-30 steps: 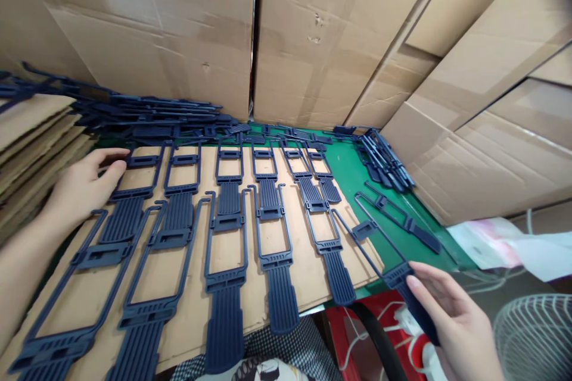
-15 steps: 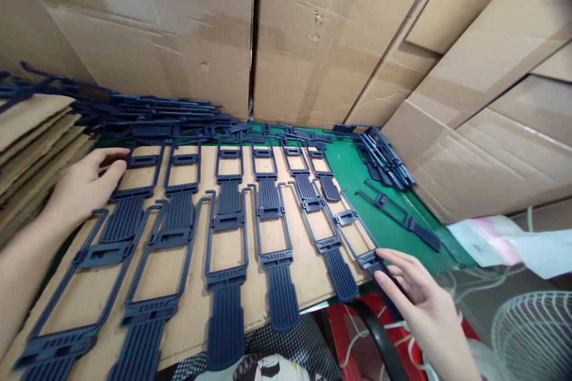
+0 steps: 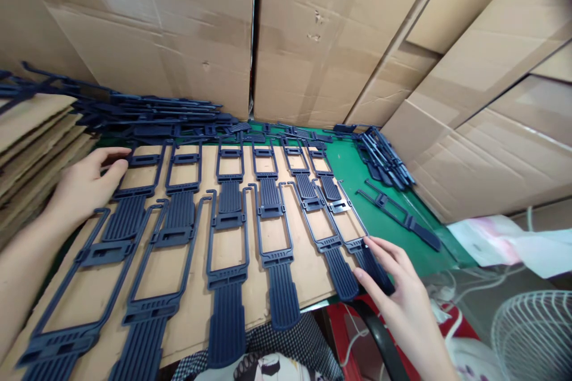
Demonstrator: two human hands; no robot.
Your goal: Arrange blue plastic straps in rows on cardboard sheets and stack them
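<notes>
Head view, one moment. A cardboard sheet (image 3: 232, 250) lies on the green worktop (image 3: 384, 226) and carries two rows of dark blue plastic frames, each a long open rectangle ending in a ribbed tab, laid side by side with the near row overlapping the tails of the far row. Right hand (image 3: 397, 294) is at the near right corner of the sheet; its fingers (image 3: 379, 256) are slightly spread and rest on the ribbed tab of the rightmost frame (image 3: 353, 232), thumb at the tab's near edge, so the hand is touching rather than clamped on the part. That frame lies flat at the right edge of the sheet, just beside its neighbour frame (image 3: 324, 232) and parallel to it, its tab overhanging the cardboard edge. Left hand (image 3: 84, 184) lies flat at the far left of the sheet, fingers together and extended, fingertips touching the top end of the leftmost far-row frame (image 3: 134, 184); nothing is gripped. A single loose frame (image 3: 397, 214) lies on bare green worktop to the right of the sheet, apart from the rest. A loose heap of frames (image 3: 384, 158) sits further back by the cartons (image 3: 469, 131), and another pile (image 3: 147, 113) runs along the back left. A cardboard stack (image 3: 31, 137) stands at left. A white fan grille (image 3: 534, 333) shows lower right.
</notes>
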